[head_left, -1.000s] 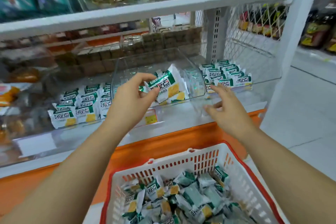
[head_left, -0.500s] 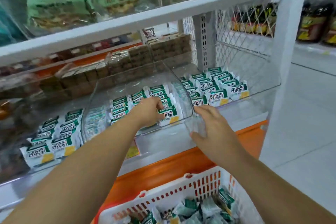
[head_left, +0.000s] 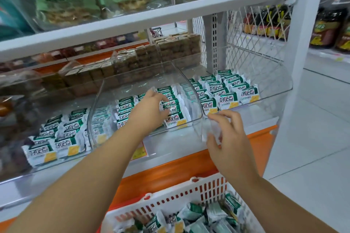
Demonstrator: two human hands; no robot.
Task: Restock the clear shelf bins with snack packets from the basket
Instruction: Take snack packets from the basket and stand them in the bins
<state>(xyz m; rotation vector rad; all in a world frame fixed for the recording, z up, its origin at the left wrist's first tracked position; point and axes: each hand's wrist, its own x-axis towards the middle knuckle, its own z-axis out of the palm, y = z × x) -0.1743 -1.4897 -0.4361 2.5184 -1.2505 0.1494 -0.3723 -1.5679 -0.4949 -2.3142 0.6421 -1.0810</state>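
Observation:
Green-and-white snack packets stand in rows inside the middle clear bin on the shelf. My left hand reaches into that bin, its fingers curled over a packet of the right-hand row. Down at the bin's front right corner, my right hand holds the clear wall between thumb and fingers. The white and orange basket sits below at the bottom edge, with several loose packets in it. Several rows of the same packets fill the right bin and the left bin.
A white shelf board with large snack bags runs close above the bins. Brown boxed snacks stand behind the bins. A white upright post and wire mesh bound the shelf on the right, with tiled floor beyond.
My left hand carried a packet from above the bin down into the right-hand row. My right hand moved in and took hold of the bin's front corner. The view shifted upward.

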